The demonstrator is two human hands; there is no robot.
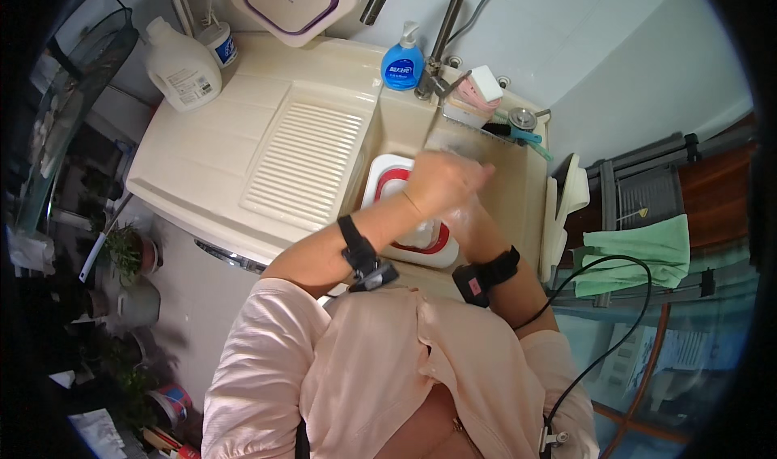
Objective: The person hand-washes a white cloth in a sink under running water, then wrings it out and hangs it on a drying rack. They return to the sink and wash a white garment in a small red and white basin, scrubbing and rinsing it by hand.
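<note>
My left hand (447, 178) is curled, with its knuckles up, over my right hand (464, 215). The two touch and are blurred. White suds or wet white material shows at the right hand, and whether anything is held between the palms is hidden. Below them a white basin with a red inner band (446, 256) stands in the cream sink (516, 198). Something pale and wet lies inside the basin, partly covered by my hands and left forearm. Each forearm wears a black strap with a small device.
Left of the sink is a ribbed washboard (303, 161). Behind stand a blue pump bottle (402, 64), the metal faucet (452, 10) and a soap box (466, 116) beside brushes (525, 135). A white jug (182, 70) stands back left. A green cloth (634, 252) hangs right, near a black cable (648, 283).
</note>
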